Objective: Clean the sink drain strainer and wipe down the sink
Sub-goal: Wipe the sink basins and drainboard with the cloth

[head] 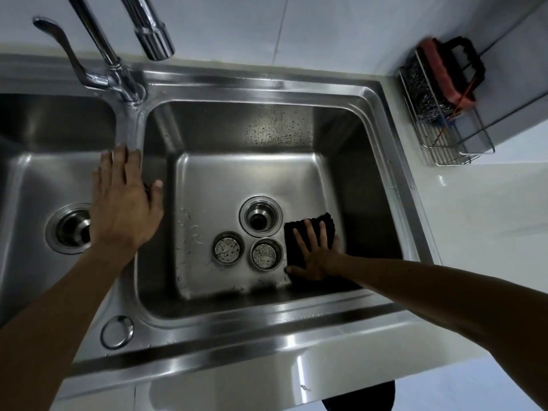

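While the person leans over a stainless steel double sink [267, 84], the right hand [314, 256] lies flat, fingers spread, pressing a black cloth [299, 232] against the floor of the right basin, just right of the open drain hole [261, 216]. That grip is apart, not clamped; the palm alone pins the cloth. The left hand [126, 200] is also open and empty, resting fingers-splayed on the divider between the two basins, apparently as a brace.

Two round metal strainer baskets sit upright on the basin floor, just in front of the drain hole: the left strainer [227, 247] and the right strainer [267, 253], close together, possibly touching. Both show pale specks on their perforated bottoms, which may be residue or light on the holes; I cannot tell which.

Water droplets bead on the back wall and floor. A chrome tap [148, 31] stands behind the divider. A wire rack [444, 126] holding a steel scourer and a red-and-black brush sits on the white worktop [474, 203] to the right.

Judging by looks, the strainers are light, rigid and slippery when wet; pinching the raised rim with thumb and fingers seems surest. The cloth looks soft and limp, best moved under a flat palm or bunched in the fist.
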Available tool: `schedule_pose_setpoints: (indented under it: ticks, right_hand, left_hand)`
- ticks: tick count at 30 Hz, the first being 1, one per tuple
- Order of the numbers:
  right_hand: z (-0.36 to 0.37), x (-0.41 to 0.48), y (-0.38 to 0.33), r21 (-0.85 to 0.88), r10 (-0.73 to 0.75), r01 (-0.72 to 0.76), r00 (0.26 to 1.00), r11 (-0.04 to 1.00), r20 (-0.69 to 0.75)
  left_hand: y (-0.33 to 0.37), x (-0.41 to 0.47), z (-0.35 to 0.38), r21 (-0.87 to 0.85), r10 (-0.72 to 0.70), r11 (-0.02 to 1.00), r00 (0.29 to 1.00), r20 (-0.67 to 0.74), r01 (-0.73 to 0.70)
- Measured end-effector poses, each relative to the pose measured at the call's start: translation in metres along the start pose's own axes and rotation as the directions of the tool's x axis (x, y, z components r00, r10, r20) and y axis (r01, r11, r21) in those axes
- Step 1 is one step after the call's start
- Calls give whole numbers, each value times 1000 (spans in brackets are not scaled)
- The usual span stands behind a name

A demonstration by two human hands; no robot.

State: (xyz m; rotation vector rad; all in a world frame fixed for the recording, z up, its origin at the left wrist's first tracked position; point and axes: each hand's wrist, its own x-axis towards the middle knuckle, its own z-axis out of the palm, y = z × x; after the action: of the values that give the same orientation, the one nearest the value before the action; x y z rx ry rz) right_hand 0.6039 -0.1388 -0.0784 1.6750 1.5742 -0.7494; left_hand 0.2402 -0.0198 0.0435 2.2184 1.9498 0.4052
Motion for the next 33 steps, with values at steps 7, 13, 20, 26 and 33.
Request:
schedule_pose_setpoints:
  ticks: [7, 13, 20, 26, 33]
  right_hand:
    - [-14, -7, -6, -4, -15, 15, 1000, 1000, 13]
    - [-64, -13, 23, -75, -147, 132, 952, 988, -270]
    - [-88, 4, 34, -78, -213, 198, 908, 977, -362]
    - [-84, 19, 29, -159, -253, 213, 915, 964, -313]
    - [-84, -8, 34, -136, -351, 324, 866, 936, -355]
  left_hand:
    - [3, -1, 0, 13, 17, 1000, 1000, -21, -16]
    - [2, -2, -2, -5, 24, 1000, 1000, -17, -24]
    - [7, -2, -5, -5, 34, 999, 999, -26, -34]
    - [2, -1, 0, -4, 46, 999, 998, -50, -47]
    - [-8, 2, 10, -2, 74, 997, 994, -80, -74]
